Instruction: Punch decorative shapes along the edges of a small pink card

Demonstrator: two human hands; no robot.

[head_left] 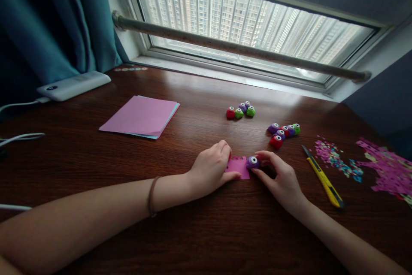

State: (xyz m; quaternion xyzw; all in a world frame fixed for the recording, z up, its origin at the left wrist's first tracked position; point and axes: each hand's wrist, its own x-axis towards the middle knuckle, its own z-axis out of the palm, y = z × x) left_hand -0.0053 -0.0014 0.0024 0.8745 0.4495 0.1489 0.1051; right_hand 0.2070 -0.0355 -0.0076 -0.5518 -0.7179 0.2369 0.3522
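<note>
My left hand (215, 164) is closed on the left side of a small pink paper piece (238, 169), its thumb lying along the lower part. Small notches show along the paper's upper edge. Between thumb and fingers, my right hand (280, 177) grips a purple craft punch (252, 162) with a white round button, at the paper's right edge. How far the paper reaches into the punch is hidden. Beyond the hands, several more punches in red, green and purple (238, 113) stand in one group, and a second group with a red punch (276, 141) stands farther right.
A yellow utility knife (325, 182) lies right of my right hand, blade showing. Past it are confetti bits (337, 157) and cut pink paper scraps (391, 167). A stack of coloured paper (141, 115) lies left. A white power bank (75, 86) with a cable sits near the curtain.
</note>
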